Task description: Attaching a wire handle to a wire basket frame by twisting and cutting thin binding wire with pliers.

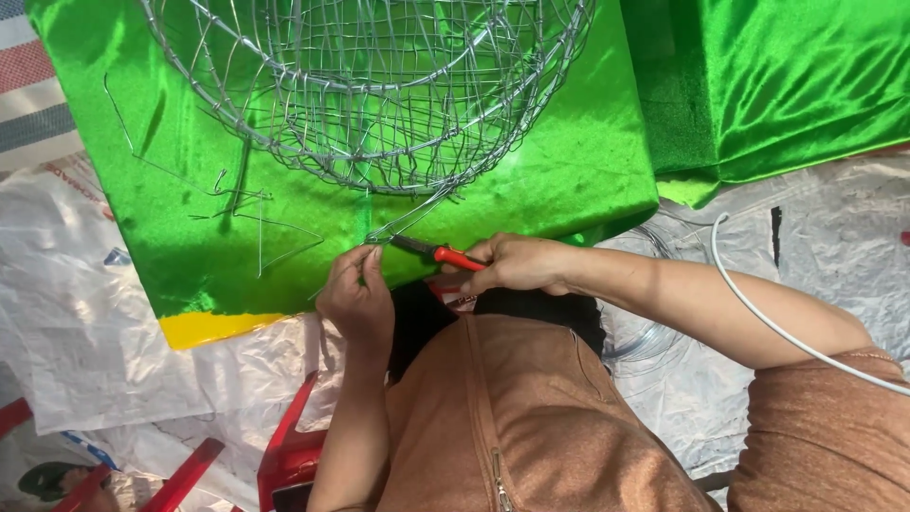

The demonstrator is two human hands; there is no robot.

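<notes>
A round wire basket [379, 85] rests on a shiny green cloth [569, 180], and everything here can be placed against that basket. Its frame looks largely built: thick hoops run around it and thin wire is woven across them in a loose mesh over most of what shows, though the top of the basket is cut off by the frame edge, so how complete that part is cannot be told. The work in hand is at the basket's near, lower rim, where a loose strand [412, 216] trails off the mesh toward the person. The right hand [521, 264] is closed around the red handles of a pair of pliers [438, 252], whose tip meets that strand just below the rim. The left hand [355, 292], just left of the plier tip, pinches the end of the same strand between thumb and fingertips. I judge this to be a late stage, tying or trimming an end at the rim instead of building the shape. Left of the basket and below its rim, several bent wire pieces [256, 213] lie unused on the cloth, which suggests more strands may be waiting to go in.
</notes>
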